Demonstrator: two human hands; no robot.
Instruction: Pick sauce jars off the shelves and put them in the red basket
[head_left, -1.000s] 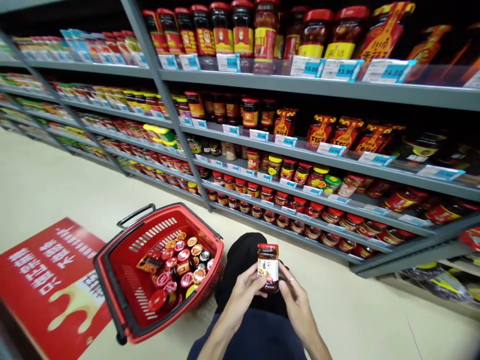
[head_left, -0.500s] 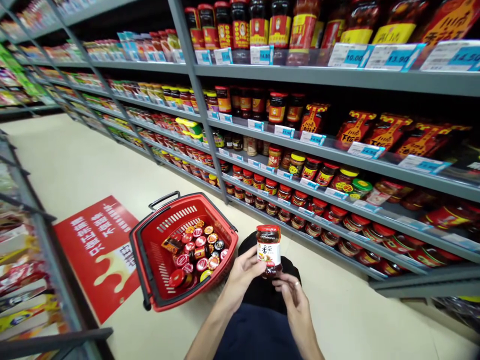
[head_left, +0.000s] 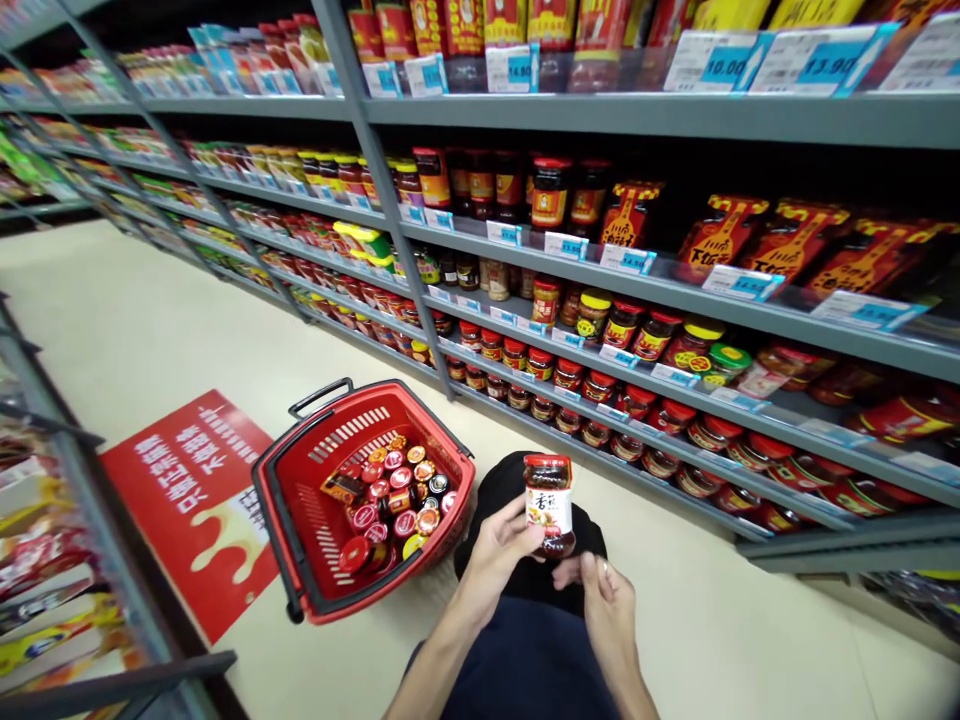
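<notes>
Item: one red-lidded sauce jar (head_left: pixel 549 505), gripped in my left hand (head_left: pixel 495 555). My right hand (head_left: pixel 607 605) has just parted from it, half-curled, apparently empty, near the red shopping basket (head_left: pixel 409 415).

One left hand (head_left: pixel 491 550), one right hand (head_left: pixel 609 615), one glass jar (head_left: pixel 548 505), one red basket (head_left: pixel 352 405) and one red floor sign (head_left: pixel 187 500) are counted in view.

Grey steel shelving (head_left: pixel 600 120) stocked with jarred sauces (head_left: pixel 551 195), price labels (head_left: pixel 814 60) fixed along shelf edges, red basket (head_left: pixel 360 408) filled with jars, red printed floor decal (head_left: pixel 180 500) placed alongside.
</notes>
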